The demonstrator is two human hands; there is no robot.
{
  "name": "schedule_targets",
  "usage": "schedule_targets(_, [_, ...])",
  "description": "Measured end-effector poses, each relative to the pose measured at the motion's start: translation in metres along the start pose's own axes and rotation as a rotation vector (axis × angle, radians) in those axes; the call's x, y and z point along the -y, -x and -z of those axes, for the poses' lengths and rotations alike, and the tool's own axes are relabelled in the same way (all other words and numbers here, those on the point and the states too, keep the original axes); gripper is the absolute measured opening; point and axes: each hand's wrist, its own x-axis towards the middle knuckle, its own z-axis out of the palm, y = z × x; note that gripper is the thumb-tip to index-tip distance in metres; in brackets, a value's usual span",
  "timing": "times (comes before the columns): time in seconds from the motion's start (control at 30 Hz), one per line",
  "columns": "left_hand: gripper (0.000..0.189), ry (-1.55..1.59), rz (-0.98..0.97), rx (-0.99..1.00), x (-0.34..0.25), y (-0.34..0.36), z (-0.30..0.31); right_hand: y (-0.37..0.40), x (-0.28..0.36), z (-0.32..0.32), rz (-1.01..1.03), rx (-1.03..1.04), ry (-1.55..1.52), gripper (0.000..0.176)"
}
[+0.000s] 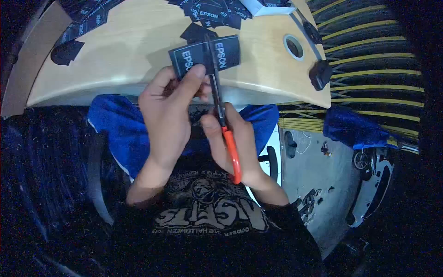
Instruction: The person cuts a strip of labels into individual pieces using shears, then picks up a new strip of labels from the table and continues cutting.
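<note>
My left hand pinches a dark EPSON label strip between thumb and fingers, above the front part of the table. Two printed EPSON labels lie side by side on this strip. In my right hand is a pair of scissors with a red-orange handle. Their dark blades cross the strip between the two prints, pointing away from me. Whether the blades are fully closed is hard to see. A loose dark piece lies just behind the strip on the table.
The pale wooden table bears a pile of EPSON labels at the back and more labels at left. A tape roll and a black object sit at right. Cardboard borders the left; a folding gate stands right.
</note>
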Motion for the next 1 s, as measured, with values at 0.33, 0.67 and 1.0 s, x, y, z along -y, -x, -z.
schedule_targets(0.33, [0.011, 0.016, 0.077, -0.026, 0.0, 0.001, 0.001, -0.002, -0.007, -0.001, 0.056, -0.005, 0.051, 0.03])
schedule_targets(0.67, [0.011, 0.051, 0.041, -0.044, -0.004, 0.001, 0.009, -0.006, -0.005, -0.007, 0.051, 0.03, 0.113, 0.031])
schedule_targets(1.0, [0.016, -0.036, 0.154, 0.107, -0.005, 0.01, 0.029, -0.006, -0.003, 0.013, -0.169, 0.187, -0.574, 0.022])
